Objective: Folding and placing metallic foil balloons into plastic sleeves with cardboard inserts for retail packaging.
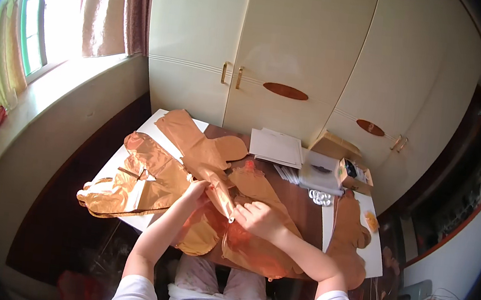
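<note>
The rose-gold foil balloon (pixel 214 173), deflated and crinkled, is spread over the middle of the table (pixel 305 201), and a narrow strip of it is pinched between both hands near the near edge. The left hand (pixel 195 192) is closed on the foil from the left; the right hand (pixel 256 219) is curled shut around the strip's lower end. More foil overhangs the left and near edges. At the far edge a stack of white papers (pixel 276 147) is laid beside an open cardboard box (pixel 355 175). Bare tabletop is left only between them.
</note>
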A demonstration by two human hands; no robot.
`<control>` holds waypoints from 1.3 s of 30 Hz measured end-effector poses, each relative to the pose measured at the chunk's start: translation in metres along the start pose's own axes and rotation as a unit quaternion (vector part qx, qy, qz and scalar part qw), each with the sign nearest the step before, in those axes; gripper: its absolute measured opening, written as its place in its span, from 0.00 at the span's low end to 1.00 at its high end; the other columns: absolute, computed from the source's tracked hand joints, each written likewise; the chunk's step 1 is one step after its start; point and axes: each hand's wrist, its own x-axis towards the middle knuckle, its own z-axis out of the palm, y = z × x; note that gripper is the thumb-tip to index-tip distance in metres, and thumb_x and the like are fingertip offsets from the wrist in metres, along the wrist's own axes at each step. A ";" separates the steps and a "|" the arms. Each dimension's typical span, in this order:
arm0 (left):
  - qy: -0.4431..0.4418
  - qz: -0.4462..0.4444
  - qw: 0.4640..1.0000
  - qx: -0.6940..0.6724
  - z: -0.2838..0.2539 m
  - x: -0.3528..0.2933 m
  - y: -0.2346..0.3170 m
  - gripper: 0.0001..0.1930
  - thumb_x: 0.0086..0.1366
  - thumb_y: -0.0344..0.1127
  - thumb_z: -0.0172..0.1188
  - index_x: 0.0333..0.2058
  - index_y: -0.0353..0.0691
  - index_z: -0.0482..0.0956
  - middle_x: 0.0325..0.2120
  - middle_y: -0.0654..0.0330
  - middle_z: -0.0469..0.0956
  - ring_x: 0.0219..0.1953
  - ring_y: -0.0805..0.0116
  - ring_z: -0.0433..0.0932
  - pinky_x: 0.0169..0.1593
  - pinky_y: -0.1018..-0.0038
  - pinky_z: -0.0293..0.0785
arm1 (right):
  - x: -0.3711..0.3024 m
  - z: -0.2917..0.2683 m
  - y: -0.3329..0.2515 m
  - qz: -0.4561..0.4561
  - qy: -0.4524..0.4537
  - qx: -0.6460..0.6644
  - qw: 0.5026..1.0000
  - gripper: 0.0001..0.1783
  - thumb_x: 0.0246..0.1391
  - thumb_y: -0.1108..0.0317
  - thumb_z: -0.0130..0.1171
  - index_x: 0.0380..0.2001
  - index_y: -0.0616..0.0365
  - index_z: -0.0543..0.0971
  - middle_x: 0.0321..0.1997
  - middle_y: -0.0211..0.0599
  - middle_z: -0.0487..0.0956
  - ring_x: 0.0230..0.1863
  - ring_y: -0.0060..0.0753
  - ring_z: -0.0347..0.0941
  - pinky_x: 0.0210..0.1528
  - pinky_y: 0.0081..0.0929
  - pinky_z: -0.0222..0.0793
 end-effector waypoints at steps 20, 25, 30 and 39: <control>-0.182 0.070 0.979 0.060 0.095 -0.038 0.017 0.11 0.63 0.25 0.45 0.44 0.38 0.71 0.28 0.64 0.72 0.28 0.76 0.72 0.32 0.80 0.71 | -0.043 -0.092 -0.058 0.157 -0.018 -0.055 0.986 0.15 0.45 0.68 0.55 0.38 0.60 0.78 0.37 0.37 0.79 0.39 0.32 0.75 0.45 0.32 0.72; -0.165 -0.020 0.981 0.101 0.060 -0.022 -0.021 0.13 0.63 0.24 0.46 0.47 0.38 0.67 0.29 0.62 0.73 0.25 0.70 0.75 0.29 0.75 0.74 | -0.061 -0.071 -0.091 0.160 0.009 0.155 0.975 0.13 0.46 0.67 0.54 0.37 0.56 0.78 0.36 0.33 0.80 0.36 0.31 0.77 0.40 0.28 0.73; -0.124 -0.049 0.952 0.277 0.029 0.003 -0.047 0.25 0.59 0.23 0.50 0.56 0.41 0.59 0.24 0.60 0.71 0.20 0.71 0.72 0.19 0.76 0.68 | -0.093 -0.012 -0.050 0.286 0.014 0.285 0.915 0.12 0.52 0.66 0.54 0.40 0.56 0.78 0.42 0.37 0.79 0.43 0.36 0.76 0.43 0.30 0.74; -0.173 0.003 0.947 0.271 0.026 0.015 -0.051 0.18 0.58 0.23 0.54 0.47 0.41 0.63 0.20 0.61 0.68 0.19 0.70 0.70 0.22 0.75 0.69 | -0.155 0.071 0.015 0.377 -0.112 0.252 0.884 0.20 0.55 0.56 0.52 0.50 0.49 0.74 0.59 0.35 0.69 0.63 0.37 0.60 0.63 0.41 0.52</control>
